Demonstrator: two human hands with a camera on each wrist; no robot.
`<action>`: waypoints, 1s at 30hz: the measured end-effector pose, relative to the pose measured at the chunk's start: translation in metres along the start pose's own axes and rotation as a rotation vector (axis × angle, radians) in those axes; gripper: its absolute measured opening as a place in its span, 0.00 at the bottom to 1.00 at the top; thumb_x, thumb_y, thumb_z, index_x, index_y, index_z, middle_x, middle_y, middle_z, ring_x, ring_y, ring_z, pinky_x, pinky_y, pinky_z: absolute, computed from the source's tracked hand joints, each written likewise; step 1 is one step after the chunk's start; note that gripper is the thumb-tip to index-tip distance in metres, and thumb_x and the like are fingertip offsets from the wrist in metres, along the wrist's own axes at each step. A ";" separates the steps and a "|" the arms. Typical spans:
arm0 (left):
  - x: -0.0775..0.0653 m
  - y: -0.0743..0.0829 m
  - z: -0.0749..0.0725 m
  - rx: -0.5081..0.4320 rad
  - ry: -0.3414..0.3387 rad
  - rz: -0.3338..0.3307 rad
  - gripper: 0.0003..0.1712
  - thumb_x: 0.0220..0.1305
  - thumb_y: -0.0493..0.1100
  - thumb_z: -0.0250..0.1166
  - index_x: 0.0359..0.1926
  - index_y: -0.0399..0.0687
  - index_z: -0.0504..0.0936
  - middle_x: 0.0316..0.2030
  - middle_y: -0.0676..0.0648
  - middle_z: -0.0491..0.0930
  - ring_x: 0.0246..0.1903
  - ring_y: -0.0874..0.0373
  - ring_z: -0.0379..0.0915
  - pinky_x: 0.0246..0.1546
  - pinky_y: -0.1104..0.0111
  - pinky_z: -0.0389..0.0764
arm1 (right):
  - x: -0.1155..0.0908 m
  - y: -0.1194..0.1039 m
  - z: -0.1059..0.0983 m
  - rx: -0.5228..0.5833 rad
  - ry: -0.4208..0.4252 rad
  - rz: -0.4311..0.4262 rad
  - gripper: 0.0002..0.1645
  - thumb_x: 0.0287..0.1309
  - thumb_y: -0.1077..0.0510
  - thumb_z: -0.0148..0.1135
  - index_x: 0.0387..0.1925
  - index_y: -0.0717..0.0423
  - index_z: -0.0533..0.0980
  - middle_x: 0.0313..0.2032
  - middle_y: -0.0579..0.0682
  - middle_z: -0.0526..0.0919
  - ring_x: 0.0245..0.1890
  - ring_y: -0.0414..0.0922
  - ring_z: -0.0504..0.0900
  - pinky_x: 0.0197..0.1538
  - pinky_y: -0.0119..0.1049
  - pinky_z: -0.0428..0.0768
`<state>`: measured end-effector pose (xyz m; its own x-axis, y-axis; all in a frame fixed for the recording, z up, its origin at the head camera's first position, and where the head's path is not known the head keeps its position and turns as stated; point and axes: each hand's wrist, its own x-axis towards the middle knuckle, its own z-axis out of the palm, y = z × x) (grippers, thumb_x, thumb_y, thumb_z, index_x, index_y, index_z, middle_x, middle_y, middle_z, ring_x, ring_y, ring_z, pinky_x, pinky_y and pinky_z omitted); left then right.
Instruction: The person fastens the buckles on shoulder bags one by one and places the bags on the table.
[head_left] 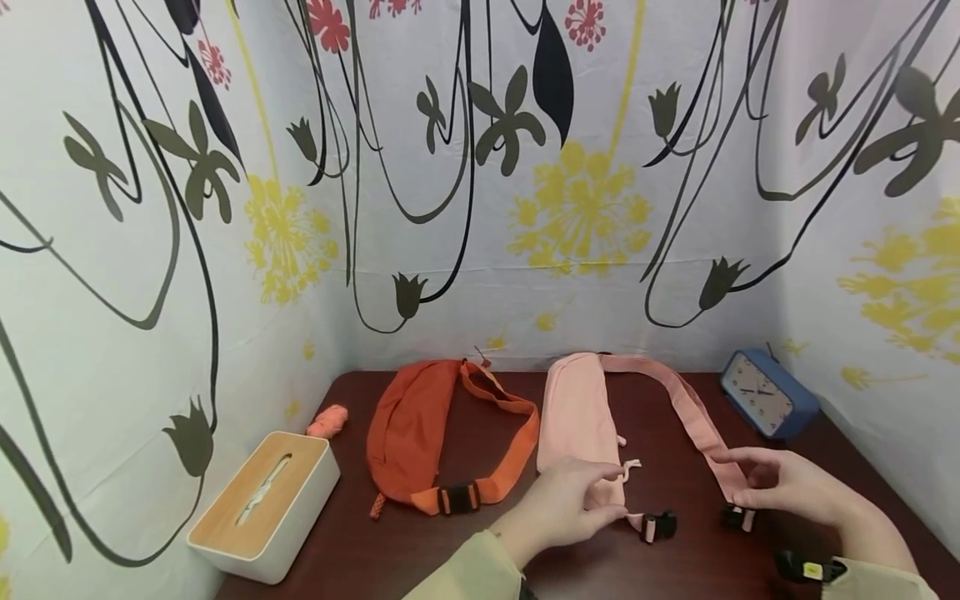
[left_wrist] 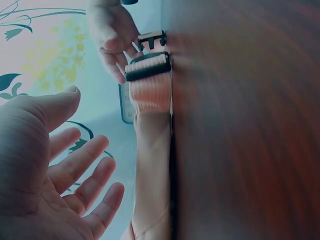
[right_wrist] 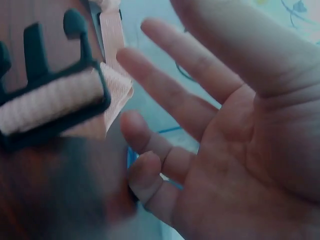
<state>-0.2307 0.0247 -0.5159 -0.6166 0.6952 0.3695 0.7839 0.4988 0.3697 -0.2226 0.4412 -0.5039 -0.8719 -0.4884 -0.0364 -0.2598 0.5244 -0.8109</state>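
Left hand (head_left: pixel 558 504) spread loose, hovering over pink waist bag (head_left: pixel 577 421) at table centre. Right hand (head_left: pixel 787 483) at three o'clock, fingers relaxed beside pronged buckle (head_left: pixel 738 517), gripping nothing. Socket buckle (head_left: pixel 660 525) between hands.

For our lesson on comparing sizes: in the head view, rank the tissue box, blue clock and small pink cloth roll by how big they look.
1. Tissue box, though nearest the camera.
2. Blue clock.
3. Pink cloth roll.

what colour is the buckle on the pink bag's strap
Black. The buckle on the pink bag shows best in the head view, lying unclipped on the table.
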 end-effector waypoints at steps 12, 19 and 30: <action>0.022 0.015 0.020 -0.021 -0.087 0.038 0.32 0.75 0.60 0.72 0.74 0.56 0.80 0.20 0.65 0.78 0.50 0.73 0.86 0.63 0.85 0.73 | -0.005 0.036 0.000 0.117 -0.139 -0.051 0.27 0.72 0.69 0.68 0.70 0.65 0.77 0.61 0.24 0.86 0.55 0.22 0.82 0.48 0.25 0.82; 0.022 0.014 0.026 -0.048 -0.139 -0.023 0.33 0.71 0.63 0.74 0.71 0.58 0.84 0.19 0.66 0.72 0.46 0.79 0.82 0.56 0.88 0.74 | -0.003 0.038 0.002 0.130 -0.152 -0.056 0.21 0.71 0.70 0.68 0.64 0.67 0.81 0.57 0.28 0.89 0.55 0.22 0.84 0.48 0.25 0.82; 0.020 0.000 0.041 -0.053 -0.040 0.065 0.20 0.68 0.61 0.78 0.53 0.58 0.94 0.24 0.62 0.78 0.36 0.79 0.72 0.60 0.84 0.71 | 0.000 0.040 0.011 0.124 -0.054 0.011 0.12 0.70 0.66 0.71 0.48 0.70 0.79 0.37 0.34 0.89 0.35 0.31 0.85 0.38 0.31 0.81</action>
<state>-0.2398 0.0600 -0.5437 -0.5606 0.7456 0.3603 0.8164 0.4247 0.3913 -0.2281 0.4542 -0.5425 -0.8498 -0.5219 -0.0744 -0.1944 0.4415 -0.8760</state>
